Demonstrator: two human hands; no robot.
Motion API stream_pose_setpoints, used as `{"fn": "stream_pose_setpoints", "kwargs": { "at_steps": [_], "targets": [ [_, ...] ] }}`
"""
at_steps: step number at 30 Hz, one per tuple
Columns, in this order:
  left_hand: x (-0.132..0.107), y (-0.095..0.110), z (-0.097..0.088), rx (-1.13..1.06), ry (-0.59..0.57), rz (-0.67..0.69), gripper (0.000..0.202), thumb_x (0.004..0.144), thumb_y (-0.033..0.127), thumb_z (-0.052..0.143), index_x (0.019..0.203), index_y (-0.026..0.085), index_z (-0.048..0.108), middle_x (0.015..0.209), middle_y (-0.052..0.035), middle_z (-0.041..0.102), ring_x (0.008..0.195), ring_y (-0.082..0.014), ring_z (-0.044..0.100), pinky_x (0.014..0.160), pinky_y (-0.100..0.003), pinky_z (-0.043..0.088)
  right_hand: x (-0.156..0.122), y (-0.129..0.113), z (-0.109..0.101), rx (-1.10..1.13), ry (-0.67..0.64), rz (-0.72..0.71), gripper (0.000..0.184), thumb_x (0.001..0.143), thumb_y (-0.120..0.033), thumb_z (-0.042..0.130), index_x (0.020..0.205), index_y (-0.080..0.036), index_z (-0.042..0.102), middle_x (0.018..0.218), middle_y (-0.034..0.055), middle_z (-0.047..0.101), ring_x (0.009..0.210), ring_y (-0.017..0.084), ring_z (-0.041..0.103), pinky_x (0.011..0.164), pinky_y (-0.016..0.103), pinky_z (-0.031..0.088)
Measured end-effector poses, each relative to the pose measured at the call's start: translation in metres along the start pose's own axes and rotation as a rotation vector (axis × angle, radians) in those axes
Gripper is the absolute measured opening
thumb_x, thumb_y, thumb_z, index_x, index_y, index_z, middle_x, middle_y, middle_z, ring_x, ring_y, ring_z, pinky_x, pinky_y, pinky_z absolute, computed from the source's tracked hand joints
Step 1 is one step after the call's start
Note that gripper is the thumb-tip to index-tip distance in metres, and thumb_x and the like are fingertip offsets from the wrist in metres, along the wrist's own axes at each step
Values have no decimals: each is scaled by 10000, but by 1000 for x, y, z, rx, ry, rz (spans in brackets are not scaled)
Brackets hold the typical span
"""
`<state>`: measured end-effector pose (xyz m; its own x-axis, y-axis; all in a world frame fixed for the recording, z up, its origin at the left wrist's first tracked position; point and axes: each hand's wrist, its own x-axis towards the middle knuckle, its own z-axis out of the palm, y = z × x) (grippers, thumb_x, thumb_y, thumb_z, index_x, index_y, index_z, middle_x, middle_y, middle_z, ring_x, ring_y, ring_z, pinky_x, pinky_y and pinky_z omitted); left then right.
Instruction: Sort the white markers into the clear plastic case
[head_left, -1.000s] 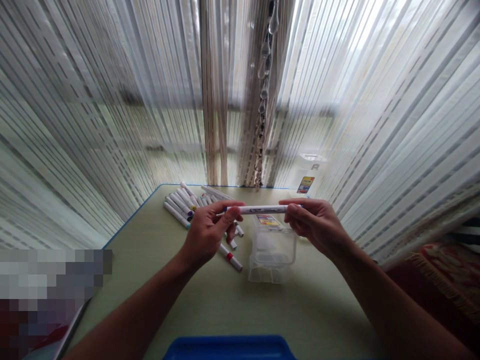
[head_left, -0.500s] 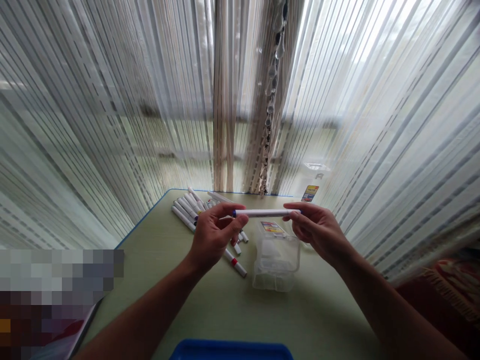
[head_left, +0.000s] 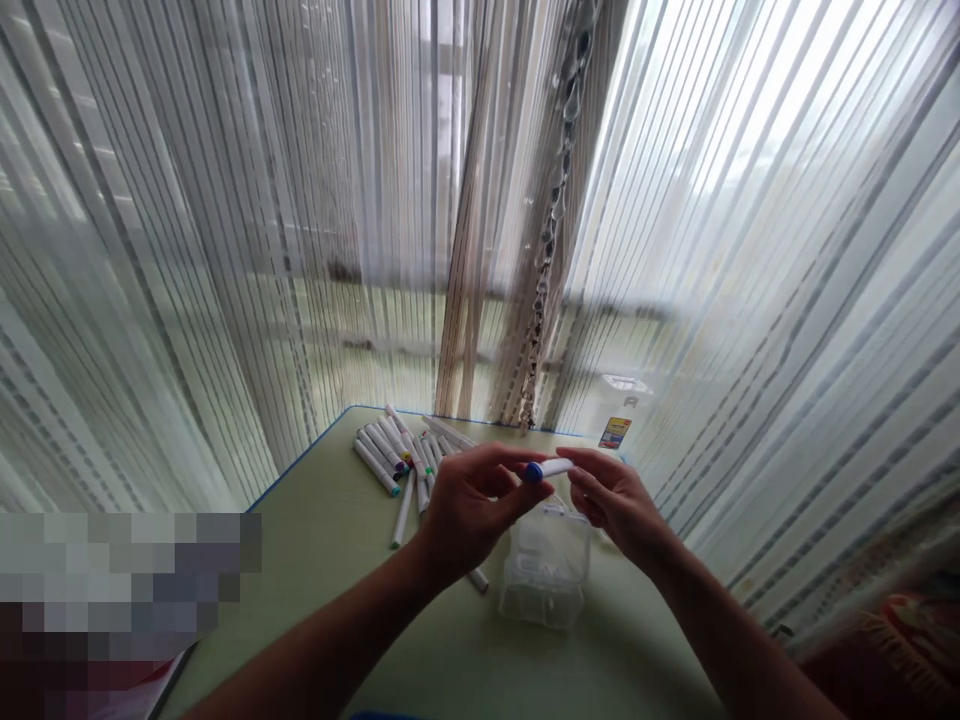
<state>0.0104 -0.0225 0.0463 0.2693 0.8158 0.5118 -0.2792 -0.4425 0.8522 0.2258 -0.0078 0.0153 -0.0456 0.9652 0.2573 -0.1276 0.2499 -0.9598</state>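
Observation:
Both my hands hold one white marker with a blue cap above the table. My left hand pinches the blue-capped end between thumb and fingers. My right hand grips the other end, which its fingers hide. The marker now points more toward me, so it looks short. Right under my hands stands a clear plastic box, open on top. Several more white markers with coloured caps lie in a loose heap at the table's far left.
The pale green table has a blue edge and stands against sheer striped curtains. A bead string hangs at the middle. A clear lid or box with a yellow label sits at the far right corner.
The camera has tilted up, so the blue tray at the near edge has dropped out of view. The marker, held level across before, has swung end-on, and my hands came closer together.

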Motion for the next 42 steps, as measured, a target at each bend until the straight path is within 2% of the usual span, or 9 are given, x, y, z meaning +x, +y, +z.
{"fn": "stream_pose_setpoints", "kwargs": {
  "at_steps": [5,10,14,18,22,26,31,36,42],
  "targets": [
    [-1,-1,1,90,-2,103,231,770,198,820,997,172,786,633,22,630,513,-49,501,481,-156,384,0,0,-1,18,-21,6,378,752,-418,850,1037,-184,766,543,-32,549,404,56,383,373,180,231],
    [-1,0,-1,130,-5,134,247,755,198,830,995,158,786,671,15,641,516,-49,517,492,-159,406,1,0,-2,19,-26,-15,343,766,-392,844,1037,-194,771,612,-12,582,424,55,389,377,186,245],
    [0,-1,-5,145,-5,102,251,762,253,829,984,149,775,694,6,645,530,-57,534,503,-165,419,2,1,-4,11,-8,-22,347,778,-379,836,1056,-184,764,577,-30,538,420,59,383,377,188,229],
    [1,-12,-16,79,43,-13,256,831,334,763,1006,150,735,613,39,573,469,-54,464,438,-165,372,2,-3,-6,29,62,-48,336,761,-354,853,1028,-172,759,531,-57,481,422,63,372,385,188,225],
    [7,-26,-27,23,92,-121,270,849,360,734,996,137,698,661,11,626,443,-65,475,404,-181,395,-3,-10,-2,69,164,-124,306,729,-320,876,980,-184,765,552,-52,501,449,69,383,394,192,257],
    [11,-34,-32,-39,56,-202,281,842,349,734,1004,124,688,807,-39,685,463,-70,508,415,-206,445,-13,-20,6,1,167,-217,220,760,-291,850,947,-199,778,625,-26,570,466,65,402,388,191,283],
    [11,-43,-31,-27,-13,-285,286,838,346,753,1043,154,695,754,0,639,505,-84,534,446,-210,461,-26,-33,19,-169,165,-471,182,733,-261,855,896,-203,800,791,37,654,655,138,599,517,247,515],
    [11,-47,-26,-23,-38,-333,296,814,344,781,1042,176,694,790,7,626,542,-90,543,448,-211,474,-29,-36,21,-266,104,-621,181,773,-216,822,951,-196,800,828,47,664,637,118,579,463,216,466],
    [11,-46,-23,-10,-47,-339,268,840,317,761,1054,180,676,722,23,594,576,-102,536,459,-200,477,-30,-36,19,-326,88,-668,179,793,-230,813,968,-199,802,815,38,664,601,99,553,464,214,445]
  ]
}}
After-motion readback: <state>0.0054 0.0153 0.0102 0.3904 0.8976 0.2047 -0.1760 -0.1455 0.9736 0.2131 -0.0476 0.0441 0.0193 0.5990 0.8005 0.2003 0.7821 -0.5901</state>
